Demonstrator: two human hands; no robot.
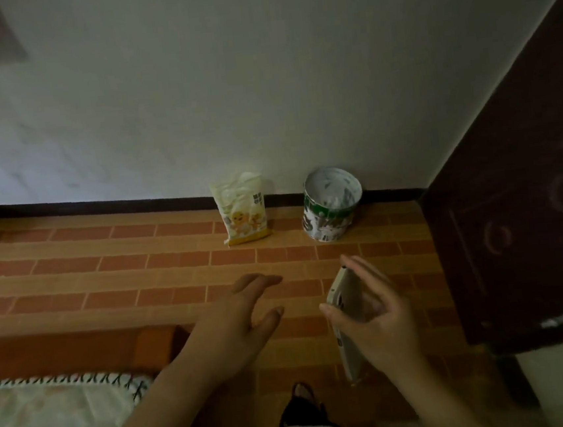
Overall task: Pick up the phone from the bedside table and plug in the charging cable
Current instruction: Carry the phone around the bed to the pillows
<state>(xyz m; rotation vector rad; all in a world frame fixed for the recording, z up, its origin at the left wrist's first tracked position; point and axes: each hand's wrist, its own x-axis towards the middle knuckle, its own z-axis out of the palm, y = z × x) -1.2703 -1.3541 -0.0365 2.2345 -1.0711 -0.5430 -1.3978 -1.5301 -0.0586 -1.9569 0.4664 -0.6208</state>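
Observation:
A pale, cream-coloured phone (345,296) is held edge-on in my right hand (383,320), thumb on one side and fingers on the other, above the tiled floor. My left hand (242,320) hovers to the left of it, palm down, fingers spread and holding nothing. No charging cable and no bedside table can be seen in this dim view.
A yellow-white packet (243,208) and a green-white tin (332,203) stand against the white wall. A dark wooden door (519,197) fills the right side. The bed's orange edge (80,349) and white sheet (53,424) lie at lower left.

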